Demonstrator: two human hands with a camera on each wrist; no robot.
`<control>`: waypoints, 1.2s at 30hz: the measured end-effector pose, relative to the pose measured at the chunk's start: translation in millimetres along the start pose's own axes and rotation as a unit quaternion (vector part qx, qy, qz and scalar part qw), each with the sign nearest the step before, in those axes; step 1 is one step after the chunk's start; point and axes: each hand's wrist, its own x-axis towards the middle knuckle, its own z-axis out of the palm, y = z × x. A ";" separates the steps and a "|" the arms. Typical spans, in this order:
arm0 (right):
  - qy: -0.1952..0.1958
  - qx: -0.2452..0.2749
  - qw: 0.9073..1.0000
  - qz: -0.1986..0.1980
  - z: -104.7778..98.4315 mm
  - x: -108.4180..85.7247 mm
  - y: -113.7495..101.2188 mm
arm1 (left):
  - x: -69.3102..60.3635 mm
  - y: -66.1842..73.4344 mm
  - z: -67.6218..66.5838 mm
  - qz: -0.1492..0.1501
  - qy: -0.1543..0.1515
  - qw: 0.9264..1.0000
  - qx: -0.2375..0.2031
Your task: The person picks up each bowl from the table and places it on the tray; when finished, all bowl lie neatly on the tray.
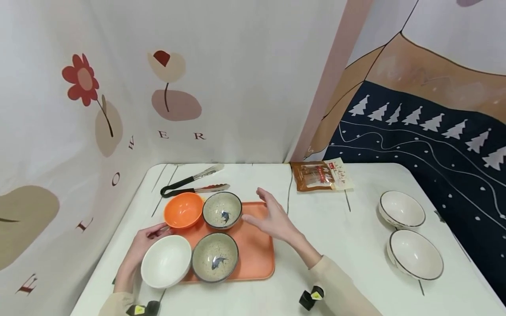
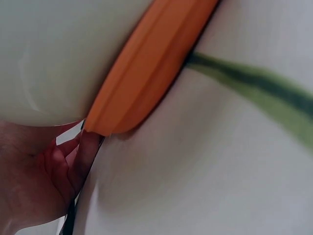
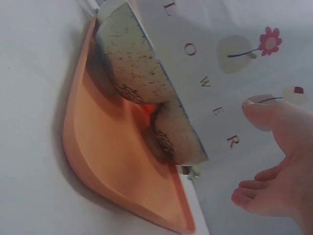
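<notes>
An orange-pink tray (image 1: 257, 259) carries an orange bowl (image 1: 183, 210), a white bowl (image 1: 166, 262) and two speckled bowls, a rear one (image 1: 222, 206) and a front one (image 1: 215, 259), each with a dark rim and a blue fish inside. At the tray's left side, between the orange and white bowls, my left hand (image 1: 144, 243) has its bent fingers on the tray's edge; the white bowl partly hides the grip. Right of the rear speckled bowl, my right hand (image 1: 272, 219) is over the tray, thumb and fingers spread apart, holding nothing.
Black-handled tongs (image 1: 186, 186) lie behind the tray. A brown food packet (image 1: 320, 175) is at the table's back edge. Two dark-rimmed white bowls, one behind (image 1: 402, 209) and one in front (image 1: 415, 254), stand at the right. Printed curtains (image 1: 245, 87) border the table.
</notes>
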 end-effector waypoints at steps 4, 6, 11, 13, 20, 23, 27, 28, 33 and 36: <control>0.024 -0.008 1.000 -0.017 -18.7 -12.4 -1.0 | -2.8 -3.4 0.9 0.005 0.003 1.000 -0.002; 0.033 -0.014 0.999 -0.018 -29.0 -17.4 -0.3 | -3.8 -4.2 1.3 0.004 0.002 1.000 -0.004; 0.059 -0.028 0.998 -0.002 -54.3 -34.9 1.8 | -9.5 -4.7 0.8 -0.003 0.002 1.000 -0.002; 0.072 -0.033 0.997 0.000 -64.0 -43.3 4.1 | -11.5 -4.9 0.4 -0.005 0.003 1.000 -0.001; 0.139 -0.083 0.987 -0.010 -96.7 -86.0 19.5 | -7.7 -2.8 1.2 0.011 0.005 1.000 -0.004; 0.165 -0.105 0.981 0.002 -107.3 -107.9 27.3 | -5.7 -2.7 1.5 0.010 0.004 1.000 -0.004; 0.194 -0.121 0.973 0.026 -120.3 -132.6 33.6 | -5.9 -3.7 3.8 0.004 -0.004 1.000 -0.008; 0.202 -0.121 0.971 0.032 -123.6 -137.5 34.4 | -6.2 -4.0 4.5 0.005 -0.007 1.000 -0.009; 0.241 -0.119 0.962 0.056 -138.4 -154.7 36.4 | -7.6 -2.0 4.0 0.001 -0.005 1.000 -0.012; 0.269 -0.115 0.953 0.075 -146.1 -163.3 38.3 | -8.4 -0.1 1.7 0.002 0.002 1.000 -0.009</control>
